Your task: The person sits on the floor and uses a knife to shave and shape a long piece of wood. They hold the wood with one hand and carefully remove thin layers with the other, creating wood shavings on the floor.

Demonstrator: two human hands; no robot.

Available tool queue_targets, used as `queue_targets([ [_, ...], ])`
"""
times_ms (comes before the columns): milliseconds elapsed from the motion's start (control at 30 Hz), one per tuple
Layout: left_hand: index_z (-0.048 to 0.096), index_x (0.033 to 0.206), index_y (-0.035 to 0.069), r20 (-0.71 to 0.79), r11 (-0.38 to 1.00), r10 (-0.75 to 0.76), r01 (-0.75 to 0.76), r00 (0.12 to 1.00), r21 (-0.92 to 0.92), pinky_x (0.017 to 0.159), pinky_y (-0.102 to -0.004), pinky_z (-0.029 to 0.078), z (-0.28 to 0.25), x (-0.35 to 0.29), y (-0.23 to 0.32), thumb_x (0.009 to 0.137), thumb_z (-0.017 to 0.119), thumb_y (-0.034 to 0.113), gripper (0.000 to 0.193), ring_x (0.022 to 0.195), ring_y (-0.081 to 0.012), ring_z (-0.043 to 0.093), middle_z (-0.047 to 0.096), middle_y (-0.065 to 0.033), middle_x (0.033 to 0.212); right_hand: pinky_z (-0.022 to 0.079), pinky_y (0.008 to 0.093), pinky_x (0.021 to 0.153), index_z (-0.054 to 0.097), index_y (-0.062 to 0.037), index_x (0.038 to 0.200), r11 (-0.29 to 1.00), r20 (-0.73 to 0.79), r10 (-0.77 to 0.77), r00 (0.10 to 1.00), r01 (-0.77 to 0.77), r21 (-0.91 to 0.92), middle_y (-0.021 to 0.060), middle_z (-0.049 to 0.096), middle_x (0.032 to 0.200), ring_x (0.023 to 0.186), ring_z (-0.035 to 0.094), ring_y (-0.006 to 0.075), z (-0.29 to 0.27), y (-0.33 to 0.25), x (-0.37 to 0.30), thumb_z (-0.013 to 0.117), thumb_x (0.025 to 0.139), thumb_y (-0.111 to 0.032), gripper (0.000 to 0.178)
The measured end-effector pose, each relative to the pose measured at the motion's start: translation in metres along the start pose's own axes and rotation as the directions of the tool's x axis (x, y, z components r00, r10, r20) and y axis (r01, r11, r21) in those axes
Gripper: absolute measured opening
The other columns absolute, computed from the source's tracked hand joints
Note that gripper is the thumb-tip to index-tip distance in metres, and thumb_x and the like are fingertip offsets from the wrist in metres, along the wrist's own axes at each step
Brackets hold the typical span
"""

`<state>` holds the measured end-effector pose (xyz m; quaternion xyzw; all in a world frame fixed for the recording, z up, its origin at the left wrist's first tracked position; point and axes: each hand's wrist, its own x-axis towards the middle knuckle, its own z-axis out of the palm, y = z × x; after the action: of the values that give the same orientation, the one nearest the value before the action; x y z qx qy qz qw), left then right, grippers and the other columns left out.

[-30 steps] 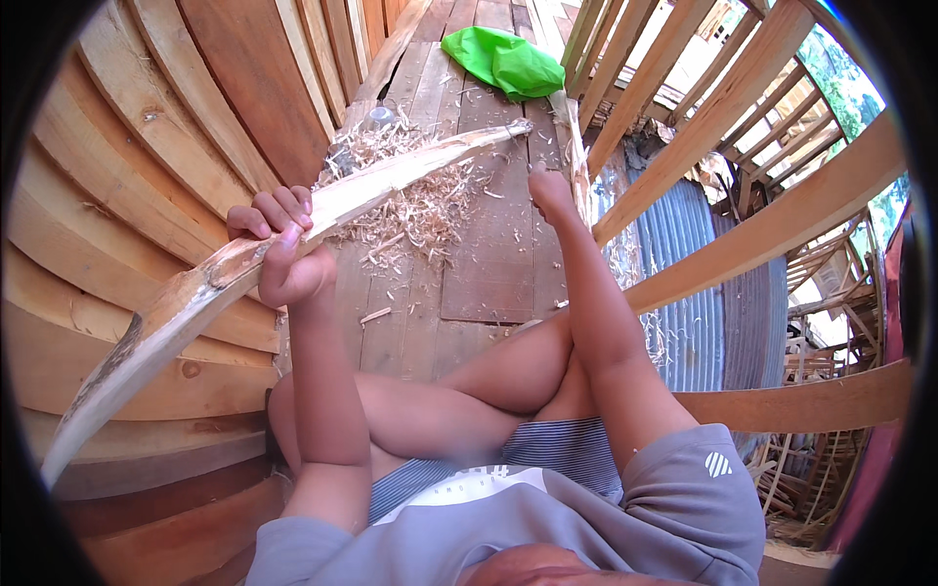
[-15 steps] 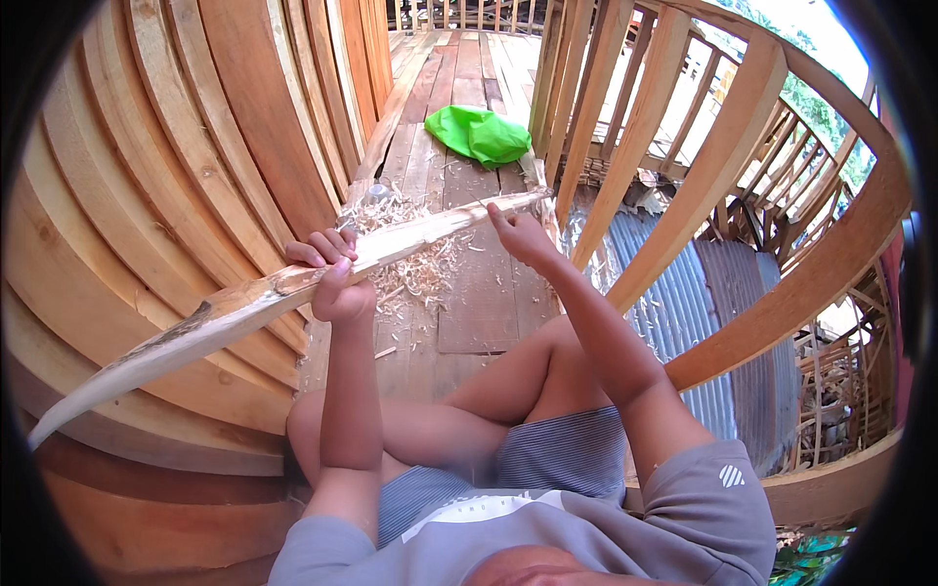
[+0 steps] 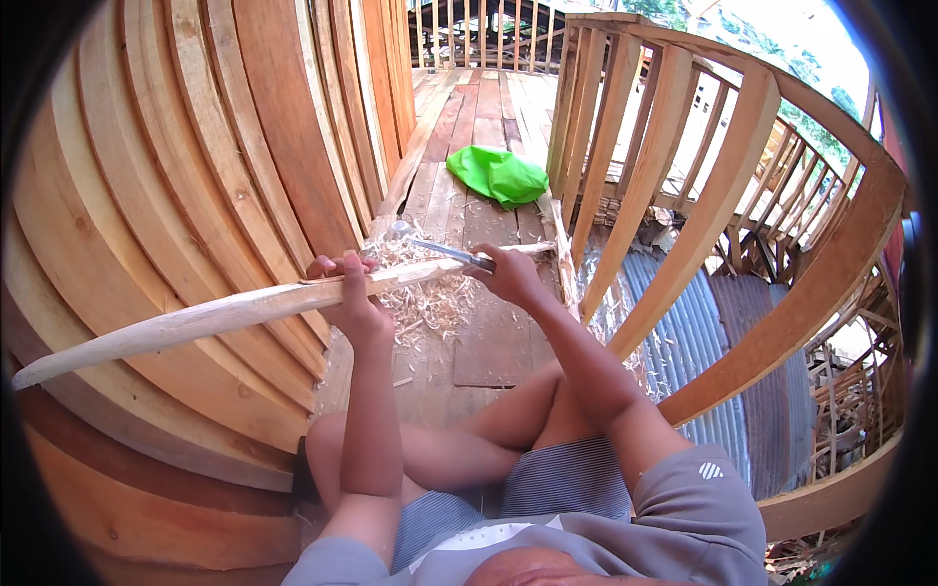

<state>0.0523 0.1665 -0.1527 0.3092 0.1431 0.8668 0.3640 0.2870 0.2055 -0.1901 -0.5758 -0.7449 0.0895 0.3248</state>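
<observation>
A long, pale, peeled wooden pole lies slantwise across my lap area, its tapering curved end reaching far left and its thinner end to the right. My left hand is wrapped round its middle. In my right hand is a knife, gripped by the handle. The blade points left and slightly away from me, over the pole's right part; whether its edge touches the wood I cannot tell. Curled wood shavings are heaped on the planks beneath.
A slatted wooden wall rises close on my left. On the right stands a wooden railing, with corrugated metal sheets below it. A bright green cloth or bag lies ahead on the plank floor, and a small clear object sits by the shavings.
The pole has turned about its length, its dark bark patch no longer showing. My right hand has come slightly lower, and the knife blade now shows plainly, pointing left. The view has tilted up.
</observation>
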Motion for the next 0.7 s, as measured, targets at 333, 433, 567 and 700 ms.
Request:
queue_targets([
  [333,0.05,0.127,0.014,0.656,0.952,0.258,-0.304,0.709,-0.046,0.113,-0.0521,0.034,0.006,0.017,0.004,0.086,0.068,0.029,0.048,0.136,-0.0314,0.039,0.053,-0.0093,0.118,0.052,0.0426,0.077,0.068,-0.0175,0.115,0.99,0.014,-0.035,0.999,0.032,0.14,0.0126,0.072,0.096,0.09,0.068,0.0328,-0.003,0.03,0.016,0.064,0.088,-0.016,0.027],
  [433,0.054,0.106,0.014,0.64,0.987,0.158,-0.132,0.752,-0.088,0.104,-0.047,0.04,0.004,0.012,0.01,0.087,0.061,0.027,0.023,0.116,-0.026,0.053,0.054,-0.0069,0.102,0.052,0.0441,0.077,0.067,-0.0086,0.112,0.961,0.055,0.011,0.998,-0.026,0.277,0.0174,0.071,0.094,0.09,0.068,0.0355,-0.001,0.024,0.009,0.064,0.091,-0.028,0.028],
  [567,0.045,0.088,0.016,0.631,0.994,0.095,-0.04,0.77,-0.1,0.075,-0.0344,0.038,-0.003,0.019,0.014,0.088,0.059,0.031,0.021,0.073,-0.0139,0.046,0.043,0.0002,0.075,0.051,0.0481,0.08,0.065,0.0011,0.106,0.943,0.003,0.276,0.961,-0.271,0.191,0.0234,0.07,0.09,0.089,0.067,0.0403,0.006,-0.004,-0.002,0.052,0.095,-0.053,0.056],
  [700,0.038,0.084,0.017,0.526,0.987,0.139,-0.073,0.839,-0.145,0.066,-0.0315,0.03,0.012,0.01,0.002,0.086,0.058,0.026,0.022,0.062,-0.0115,0.033,0.032,0.0023,0.068,0.048,0.0567,0.078,0.067,0.005,0.078,0.873,-0.088,0.482,0.872,-0.47,0.131,0.0302,0.065,0.077,0.078,0.063,0.0504,0.026,0.019,0.001,0.03,0.102,-0.047,0.068],
])
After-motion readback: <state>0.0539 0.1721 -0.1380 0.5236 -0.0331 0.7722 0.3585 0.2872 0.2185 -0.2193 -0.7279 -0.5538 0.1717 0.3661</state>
